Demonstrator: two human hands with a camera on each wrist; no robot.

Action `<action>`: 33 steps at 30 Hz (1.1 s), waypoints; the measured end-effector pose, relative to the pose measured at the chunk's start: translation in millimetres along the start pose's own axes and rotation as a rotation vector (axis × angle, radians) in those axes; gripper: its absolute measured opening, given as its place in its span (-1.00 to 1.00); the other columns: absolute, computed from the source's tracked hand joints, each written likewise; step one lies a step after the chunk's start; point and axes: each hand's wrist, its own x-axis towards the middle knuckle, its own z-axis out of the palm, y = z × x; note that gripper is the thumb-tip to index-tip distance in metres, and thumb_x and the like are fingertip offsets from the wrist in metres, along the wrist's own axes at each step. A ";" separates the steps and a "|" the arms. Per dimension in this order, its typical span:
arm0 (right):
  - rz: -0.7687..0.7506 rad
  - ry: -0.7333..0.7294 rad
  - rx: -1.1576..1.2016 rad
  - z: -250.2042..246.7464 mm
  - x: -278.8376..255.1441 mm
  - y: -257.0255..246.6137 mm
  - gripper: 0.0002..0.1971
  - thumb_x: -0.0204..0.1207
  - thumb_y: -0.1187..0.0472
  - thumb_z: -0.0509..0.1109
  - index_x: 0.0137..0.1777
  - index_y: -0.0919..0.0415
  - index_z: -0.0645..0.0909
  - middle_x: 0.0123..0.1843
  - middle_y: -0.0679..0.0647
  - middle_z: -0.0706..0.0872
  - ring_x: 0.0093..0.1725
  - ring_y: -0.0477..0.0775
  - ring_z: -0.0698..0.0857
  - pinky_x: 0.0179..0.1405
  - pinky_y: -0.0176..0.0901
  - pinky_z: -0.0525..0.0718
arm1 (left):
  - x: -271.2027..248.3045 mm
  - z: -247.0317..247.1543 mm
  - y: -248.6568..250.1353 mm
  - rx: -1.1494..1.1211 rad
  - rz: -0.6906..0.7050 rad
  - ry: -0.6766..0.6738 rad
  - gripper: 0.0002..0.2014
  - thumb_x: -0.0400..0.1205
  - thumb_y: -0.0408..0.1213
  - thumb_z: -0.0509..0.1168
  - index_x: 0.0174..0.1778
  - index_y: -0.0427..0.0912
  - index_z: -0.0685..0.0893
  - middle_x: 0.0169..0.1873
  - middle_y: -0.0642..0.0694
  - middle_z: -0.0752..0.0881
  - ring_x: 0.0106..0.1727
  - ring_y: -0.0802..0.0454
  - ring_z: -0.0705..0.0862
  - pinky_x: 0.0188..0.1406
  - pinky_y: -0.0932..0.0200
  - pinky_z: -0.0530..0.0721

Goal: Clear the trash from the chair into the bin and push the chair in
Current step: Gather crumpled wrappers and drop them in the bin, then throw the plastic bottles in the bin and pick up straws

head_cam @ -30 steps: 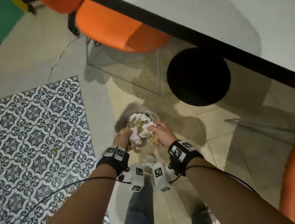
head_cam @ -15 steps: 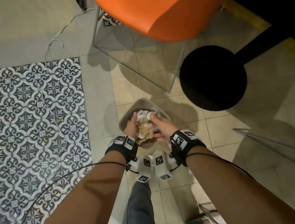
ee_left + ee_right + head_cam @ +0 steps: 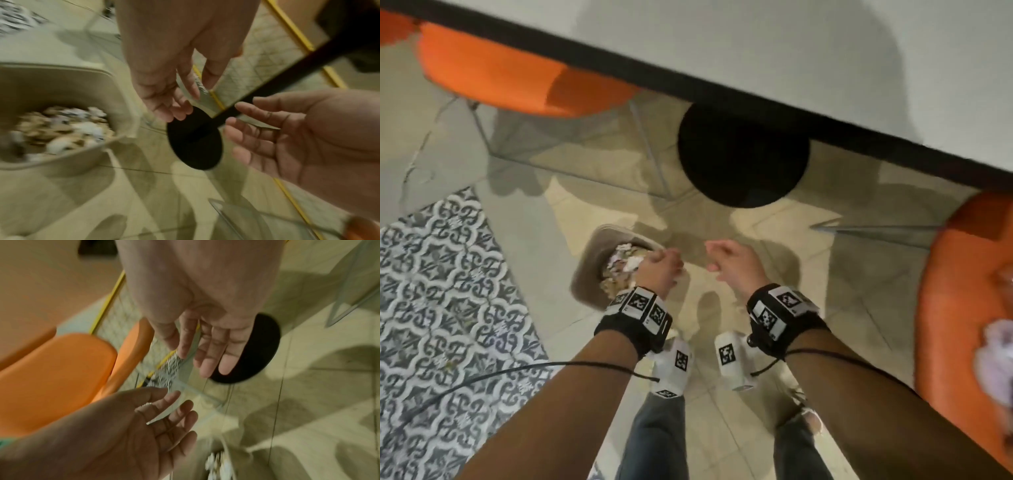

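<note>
A grey bin stands on the tiled floor, filled with crumpled paper trash. My left hand hovers over the bin's right rim and my right hand is beside it, over the floor. In the wrist views the left hand and right hand are both empty, fingers relaxed, palms facing each other. An orange chair stands at the right edge with blurred pale crumpled trash on its seat. The bin is left of my hands.
A white table with a dark edge runs across the top, its black round base on the floor ahead. A second orange chair sits under the table at left. A patterned rug lies to the left.
Both hands were down in the bin pressing trash; now they are lifted out, empty and apart. The view has swung right, bringing the right-hand orange chair into sight.
</note>
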 end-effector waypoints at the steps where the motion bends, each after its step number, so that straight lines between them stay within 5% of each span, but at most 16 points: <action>1: -0.018 0.081 0.061 -31.5 -10.2 7.5 -0.82 0.62 0.19 0.31 0.12 0.19 0.69 0.02 0.08 0.74 -0.16 -0.01 0.69 0.00 -0.10 0.65 | -16.2 28.3 7.8 0.023 0.056 -0.039 -0.83 0.62 -0.19 0.24 -0.27 -0.10 0.65 -0.34 -0.06 0.68 -0.25 -0.03 0.64 -0.25 0.15 0.57; 5: -0.112 0.356 0.370 -165.5 -57.6 41.9 -0.83 0.59 0.40 0.31 -0.14 0.15 0.65 -0.21 0.12 0.69 -0.29 0.00 0.67 -0.19 -0.16 0.64 | -84.4 145.4 28.9 0.101 0.199 -0.252 -0.89 0.65 -0.18 0.25 -0.16 -0.05 0.64 -0.27 0.00 0.71 -0.22 0.05 0.67 -0.23 0.16 0.58; 8: -0.165 0.547 0.341 -265.8 -98.4 74.3 -0.93 0.52 0.36 0.31 -0.11 0.22 0.61 -0.26 0.06 0.65 -0.42 -0.28 0.65 -0.39 -0.48 0.57 | -137.8 232.5 35.3 0.161 0.255 -0.387 -0.91 0.64 -0.18 0.26 -0.09 -0.05 0.67 -0.26 0.01 0.73 -0.23 0.07 0.67 -0.21 0.17 0.58; 10: -0.122 0.699 0.203 -329.0 -120.4 101.7 -0.90 0.56 0.28 0.30 -0.04 0.16 0.65 -0.19 0.09 0.70 -0.36 -0.32 0.65 -0.30 -0.53 0.59 | -171.6 287.2 37.8 0.228 0.294 -0.444 -0.90 0.64 -0.19 0.27 -0.11 -0.06 0.68 -0.28 0.02 0.74 -0.26 0.10 0.68 -0.22 0.19 0.59; 13: -0.044 0.846 0.193 -411.1 -146.9 148.9 -0.86 0.48 0.12 0.33 -0.06 0.05 0.70 -0.05 0.13 0.80 -0.09 0.08 0.77 -0.01 -0.08 0.74 | -213.5 361.7 36.3 0.336 0.385 -0.508 -0.85 0.62 -0.24 0.28 -0.26 0.01 0.67 -0.31 0.01 0.74 -0.26 0.06 0.69 -0.19 0.15 0.63; 15: -0.036 0.966 0.101 -453.9 -161.4 177.0 -0.90 0.46 0.13 0.35 -0.11 0.04 0.70 -0.06 0.15 0.81 -0.02 0.19 0.77 -0.07 -0.19 0.65 | -230.9 404.5 32.6 0.474 0.534 -0.534 -0.89 0.58 -0.25 0.31 -0.19 0.02 0.73 -0.17 0.00 0.78 -0.12 0.02 0.73 -0.01 0.07 0.69; 17: -0.026 1.079 -0.061 -489.7 -170.0 199.7 -0.86 0.50 0.15 0.41 0.01 0.12 0.73 -0.02 0.15 0.81 0.02 0.18 0.75 -0.14 -0.28 0.50 | -237.0 445.6 28.7 0.709 0.677 -0.517 -0.71 0.55 -0.31 0.35 0.20 -0.15 0.67 0.22 -0.13 0.67 0.25 -0.10 0.63 0.29 0.06 0.56; 19: -0.080 1.119 -0.210 -516.9 -164.6 218.2 -0.70 0.51 0.02 0.43 0.13 0.20 0.69 0.04 0.22 0.78 0.06 0.26 0.72 -0.06 -0.13 0.58 | -231.3 477.1 23.2 1.167 0.883 -0.399 -0.55 0.55 -0.32 0.31 0.40 -0.17 0.51 0.46 -0.20 0.43 0.49 -0.23 0.38 0.45 -0.04 0.36; 22: -0.060 0.953 -0.494 -543.2 -139.8 239.7 -0.43 0.56 -0.17 0.30 0.40 0.24 0.50 0.27 0.31 0.65 0.26 0.36 0.60 0.20 0.17 0.59 | -209.9 503.1 18.3 1.625 1.134 -0.204 -0.50 0.57 -0.26 0.27 0.47 -0.04 0.43 0.52 -0.16 0.29 0.52 -0.21 0.23 0.52 -0.15 0.17; 26: 0.012 0.771 -0.588 -555.7 -112.6 253.6 -0.45 0.59 -0.22 0.15 0.45 0.10 0.43 0.31 0.19 0.64 0.30 0.31 0.59 0.25 0.16 0.52 | -195.6 509.1 28.5 1.762 0.975 -0.140 -0.45 0.54 -0.05 0.33 0.47 0.02 0.38 0.46 -0.18 0.35 0.53 -0.21 0.21 0.54 -0.37 -0.02; 29: -0.029 0.847 -0.541 -555.4 -109.2 255.6 -0.50 0.57 -0.29 0.10 0.20 0.07 0.60 0.08 0.13 0.73 0.11 0.29 0.68 0.09 0.07 0.58 | -193.1 509.8 35.2 1.826 0.938 -0.153 -0.38 0.40 0.12 0.42 0.39 0.14 0.47 0.40 -0.14 0.42 0.52 -0.20 0.23 0.52 -0.49 -0.12; 33: -0.142 1.029 -0.462 -552.2 -123.9 247.9 -0.59 0.48 -0.15 0.36 0.19 0.10 0.60 0.14 0.16 0.69 0.15 0.29 0.64 0.12 0.14 0.57 | -196.0 503.1 41.1 1.766 1.012 -0.124 -0.38 0.38 0.06 0.45 0.38 0.14 0.48 0.38 -0.13 0.45 0.53 -0.19 0.23 0.51 -0.47 -0.19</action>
